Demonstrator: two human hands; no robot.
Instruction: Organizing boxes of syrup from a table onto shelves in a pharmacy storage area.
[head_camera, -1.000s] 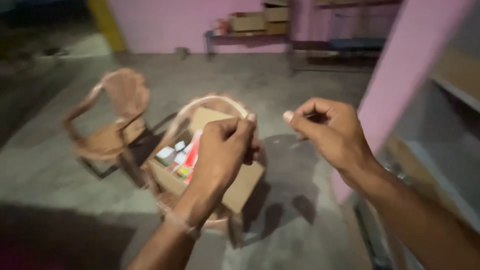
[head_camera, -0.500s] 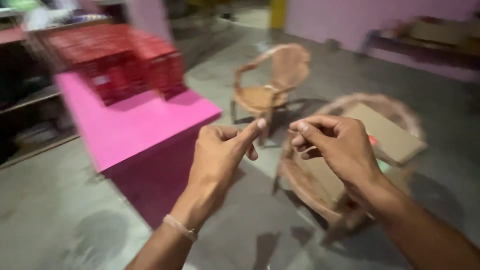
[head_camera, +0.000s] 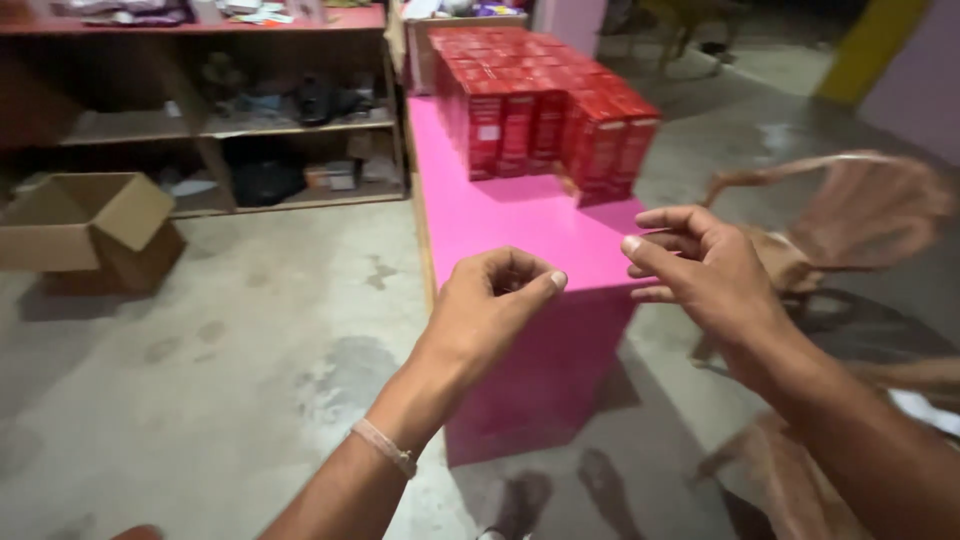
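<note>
Floor (head_camera: 230, 380): we see bare grey concrete spreading out from the pink counter on all sides; stained in patches.
Pink counter (head_camera: 520, 215): our landmark; since a second ago the view has swung from the chair with the carton to this counter, so the work in hand now faces it.
Shelving (head_camera: 200, 110): beyond the counter's far-left side; wooden, cluttered, contents too dim to identify.
Plastic chair (head_camera: 850, 215): right of the counter; brown; unoccupied.
Cardboard box (head_camera: 85, 225): well left of the counter, on the floor; flaps open.
Red cartons (head_camera: 545, 110): stacked in rows on the counter's far half; upright; touching one another.
Left hand (head_camera: 495, 305): above the counter's near edge; fingers curled in, thumb tip against forefinger; we cannot tell whether anything is pinched; a thin band sits on the wrist.
Right hand (head_camera: 705, 275): above the counter's near-right corner; loosely half-open, forefinger extended toward the left hand; nothing visibly held; it was more tightly curled half a second ago.
</note>
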